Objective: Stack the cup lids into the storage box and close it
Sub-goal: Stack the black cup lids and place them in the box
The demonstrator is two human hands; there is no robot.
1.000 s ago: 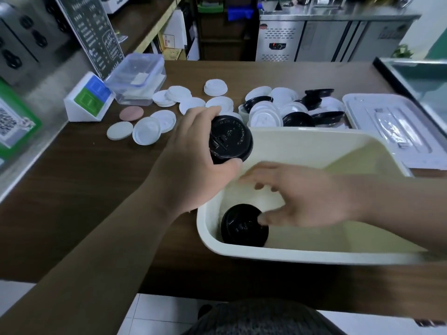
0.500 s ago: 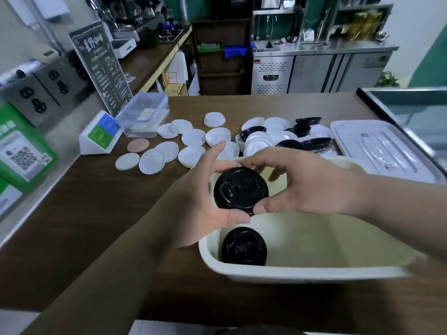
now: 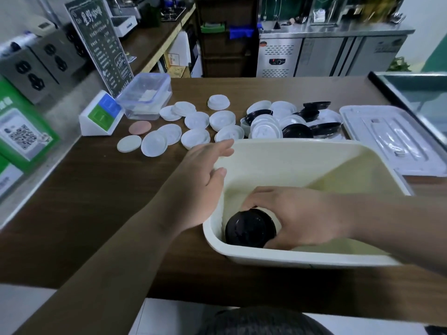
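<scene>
Black round plastic cup lids point(image 3: 250, 228): we see them stacked in the near-left corner of the cream rectangular plastic storage box point(image 3: 285, 258) on the brown wooden bench point(image 3: 84, 201). Our right hand point(image 3: 300, 218) grasps the stack's top. Our left hand point(image 3: 200, 182), fingers loose and holding nothing, rests against the box's left rim. White lids point(image 3: 196, 120) and the translucent box cover point(image 3: 396, 139) lie beyond.

Dark wood counter point(image 3: 79, 189), steel fridge unit point(image 3: 324, 54) behind, chalkboard menu point(image 3: 101, 42) — white tiled floor point(image 3: 169, 317).

Brown counter point(image 3: 92, 189), cream storage box point(image 3: 290, 151), scattered cup lids point(image 3: 197, 120)
</scene>
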